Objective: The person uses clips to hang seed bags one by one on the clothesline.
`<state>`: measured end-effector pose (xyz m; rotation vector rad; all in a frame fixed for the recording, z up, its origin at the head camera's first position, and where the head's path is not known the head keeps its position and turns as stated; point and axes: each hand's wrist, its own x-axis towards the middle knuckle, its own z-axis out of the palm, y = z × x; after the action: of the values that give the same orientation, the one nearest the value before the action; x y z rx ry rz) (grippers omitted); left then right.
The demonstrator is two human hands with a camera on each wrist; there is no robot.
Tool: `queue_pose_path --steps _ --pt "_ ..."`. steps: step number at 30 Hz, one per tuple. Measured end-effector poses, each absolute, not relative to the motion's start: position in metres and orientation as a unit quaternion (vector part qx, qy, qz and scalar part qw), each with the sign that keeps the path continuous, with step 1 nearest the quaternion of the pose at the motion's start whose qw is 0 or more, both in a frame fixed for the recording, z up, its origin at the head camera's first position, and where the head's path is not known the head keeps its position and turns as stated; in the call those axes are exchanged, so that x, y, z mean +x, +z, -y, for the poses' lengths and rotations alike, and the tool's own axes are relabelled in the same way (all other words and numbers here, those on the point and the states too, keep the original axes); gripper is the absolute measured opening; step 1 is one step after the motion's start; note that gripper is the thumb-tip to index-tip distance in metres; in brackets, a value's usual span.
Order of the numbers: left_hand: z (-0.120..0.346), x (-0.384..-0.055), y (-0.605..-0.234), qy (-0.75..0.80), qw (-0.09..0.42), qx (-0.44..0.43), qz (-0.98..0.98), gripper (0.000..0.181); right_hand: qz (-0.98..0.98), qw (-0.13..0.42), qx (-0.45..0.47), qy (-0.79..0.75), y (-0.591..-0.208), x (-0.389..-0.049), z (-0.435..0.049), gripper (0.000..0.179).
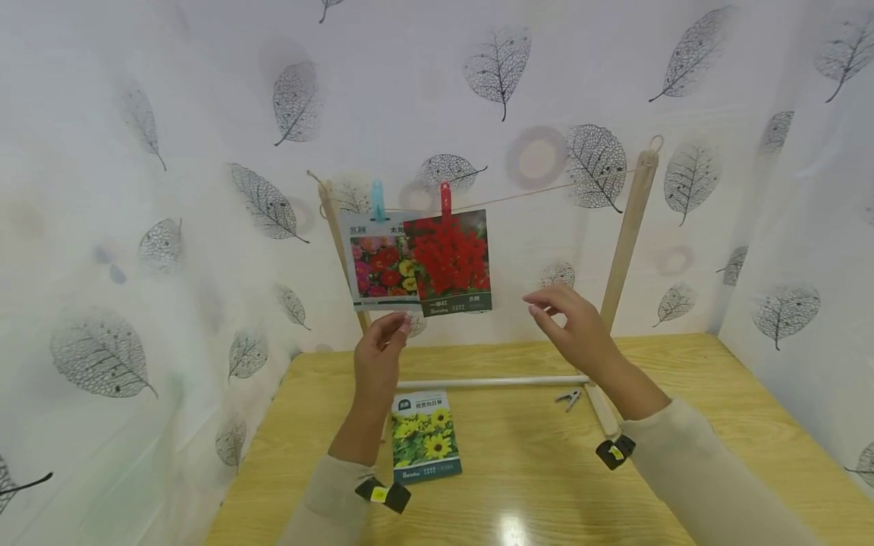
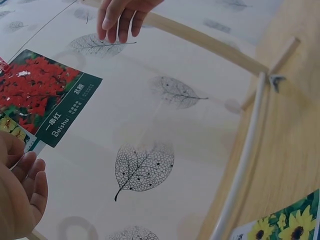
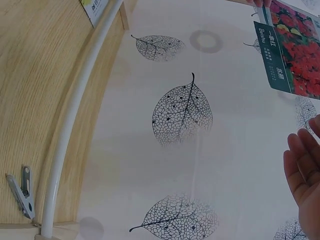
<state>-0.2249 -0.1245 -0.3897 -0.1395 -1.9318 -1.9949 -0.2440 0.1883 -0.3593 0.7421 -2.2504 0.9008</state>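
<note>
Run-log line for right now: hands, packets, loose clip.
left hand: pinches mixed-flower packet, lower edge; right hand: empty, raised; red-flower packet: hung by red clip; sunflower packet: on table; gray clip: on table

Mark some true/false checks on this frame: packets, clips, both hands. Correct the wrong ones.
1. The red-flower packet overlaps the multicoloured packet on the string. True.
2. The clip over the red-flower packet is blue. False: that is the red clip; the blue clip is over the multicoloured packet.
3. The left hand is at the multicoloured packet's lower edge. True.
4. The right hand grips the grey clip. False: the right hand is empty; the grey clip lies on the table.
5. The yellow-flower packet lies on the table. True.
</note>
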Motion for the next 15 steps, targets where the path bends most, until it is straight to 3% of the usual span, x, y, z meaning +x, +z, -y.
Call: queue_pose_path --steps 8,15 --pt "0.126 -0.225 -0.395 -0.705 0.176 -0.047 0.685 0.034 0.849 0.293 0.271 0.346 -0.369 -0.242 -0.193 0.022" --pt "0.126 -0.225 -0.403 -0.708 0.172 -0.031 0.685 0.027 0.854 0.284 0.262 0.349 -0.379 -0.241 -0.197 0.021"
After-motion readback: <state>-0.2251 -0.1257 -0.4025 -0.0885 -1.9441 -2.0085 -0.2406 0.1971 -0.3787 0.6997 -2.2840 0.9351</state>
